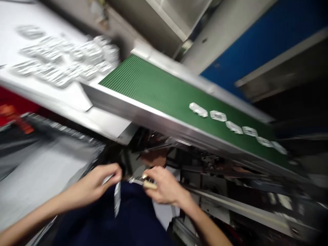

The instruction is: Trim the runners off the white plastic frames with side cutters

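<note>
My left hand (106, 181) is closed on a thin, shiny white piece (117, 200), which hangs down from the fingers. To its right, my right hand (162, 184) grips a small metal hand tool (137, 179) with pale yellowish handles. The tool's tip points left, toward the fingertips of my left hand; blur hides whether it touches the piece. Both hands are low in the view, in front of dark blue clothing.
A green conveyor belt (159, 89) runs down to the right, bearing several white parts (218, 115). Upper left, a white table (69, 97) holds a pile of white parts (58, 61). A large grey bag (58, 160) lies at the left. Machinery stands beneath the belt.
</note>
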The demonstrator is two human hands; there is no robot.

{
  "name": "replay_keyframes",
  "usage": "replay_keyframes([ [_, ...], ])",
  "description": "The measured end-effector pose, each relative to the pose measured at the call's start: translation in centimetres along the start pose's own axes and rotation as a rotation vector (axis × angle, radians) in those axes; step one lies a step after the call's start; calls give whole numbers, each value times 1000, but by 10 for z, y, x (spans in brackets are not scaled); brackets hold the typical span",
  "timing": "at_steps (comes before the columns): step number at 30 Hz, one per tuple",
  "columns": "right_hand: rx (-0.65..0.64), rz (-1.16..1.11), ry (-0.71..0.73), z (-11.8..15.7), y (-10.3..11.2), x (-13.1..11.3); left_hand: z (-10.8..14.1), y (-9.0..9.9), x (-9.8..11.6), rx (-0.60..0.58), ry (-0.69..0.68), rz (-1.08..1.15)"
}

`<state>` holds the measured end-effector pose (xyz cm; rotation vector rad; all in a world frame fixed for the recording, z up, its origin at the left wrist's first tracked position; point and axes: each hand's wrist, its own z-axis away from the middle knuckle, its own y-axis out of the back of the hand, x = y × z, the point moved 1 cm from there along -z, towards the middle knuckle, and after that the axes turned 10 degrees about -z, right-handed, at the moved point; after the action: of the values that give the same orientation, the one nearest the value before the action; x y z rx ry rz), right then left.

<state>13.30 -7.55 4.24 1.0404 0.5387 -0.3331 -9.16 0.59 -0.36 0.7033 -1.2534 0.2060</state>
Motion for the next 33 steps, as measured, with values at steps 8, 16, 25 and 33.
replay_keyframes([
  [8, -171, 170, 7, -17, 1, -13, 8, -2, -21, -53, 96, -41],
  [16, -237, 262, 62, -28, 6, -22, 11, -7, -16, -54, 105, -36],
  [25, -312, 401, 81, -35, 23, -34, 6, -11, -12, -78, 127, -9],
  [33, -362, 442, 123, -47, 27, -35, 5, -15, -12, -102, 149, 37],
])
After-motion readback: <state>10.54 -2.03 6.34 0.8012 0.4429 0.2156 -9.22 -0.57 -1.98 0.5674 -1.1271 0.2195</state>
